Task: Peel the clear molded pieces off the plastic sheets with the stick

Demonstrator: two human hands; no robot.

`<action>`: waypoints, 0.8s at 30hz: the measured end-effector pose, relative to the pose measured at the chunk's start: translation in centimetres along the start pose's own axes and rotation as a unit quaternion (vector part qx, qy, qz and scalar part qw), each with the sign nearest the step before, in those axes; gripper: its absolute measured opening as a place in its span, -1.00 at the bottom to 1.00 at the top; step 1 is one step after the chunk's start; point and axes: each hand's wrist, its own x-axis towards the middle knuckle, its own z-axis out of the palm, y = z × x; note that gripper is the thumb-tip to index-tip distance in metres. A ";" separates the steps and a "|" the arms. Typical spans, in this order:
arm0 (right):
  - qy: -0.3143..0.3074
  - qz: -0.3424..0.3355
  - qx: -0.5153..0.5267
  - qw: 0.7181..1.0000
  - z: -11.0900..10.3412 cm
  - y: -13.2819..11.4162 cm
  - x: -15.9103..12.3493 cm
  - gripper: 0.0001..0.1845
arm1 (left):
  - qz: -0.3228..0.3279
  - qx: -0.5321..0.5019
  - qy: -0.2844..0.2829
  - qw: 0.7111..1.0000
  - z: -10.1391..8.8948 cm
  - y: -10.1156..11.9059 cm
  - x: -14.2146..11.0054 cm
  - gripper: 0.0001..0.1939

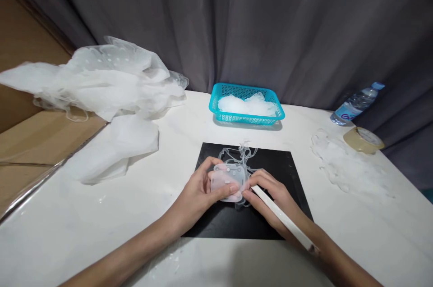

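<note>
The left hand [199, 190] holds a clear plastic part [221, 179] above the black mat [237, 226], which lies in the middle of the surface [152, 215], nearer to the person than to the far edge. The thumb lies flat over the front face and the fingers go behind; I think this grip keeps the thin part steady and leaves its right side free. At this side is the right hand [280, 197], with its fingers closed in a narrow pinch around a slim white tool [286, 218]. The tool leans back over the wrist, probably so that the fingertips can guide its front end finely. This end is hidden between the fingers, so I cannot tell its shape. Thin clear strips [244, 154] lie tangled on the mat, behind and below the part; the dark colour perhaps makes such transparent material easier to see.

Near the far edge stands a turquoise basket [248, 119] with whitish pieces [248, 106] inside, its walls keeping them together. A big whitish heap [111, 84] occupies the far left corner, beside cardboard [43, 138]. Towards the right edge lie clear scraps [348, 165], next to a tape roll [361, 139] and a bottle [353, 104], which seem put aside from the working place.
</note>
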 end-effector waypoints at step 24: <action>0.056 -0.138 -0.252 0.956 0.5 0.0 0.2 -0.84 | -0.052 0.018 -0.021 0.998 0.0 0.2 0.2 -0.46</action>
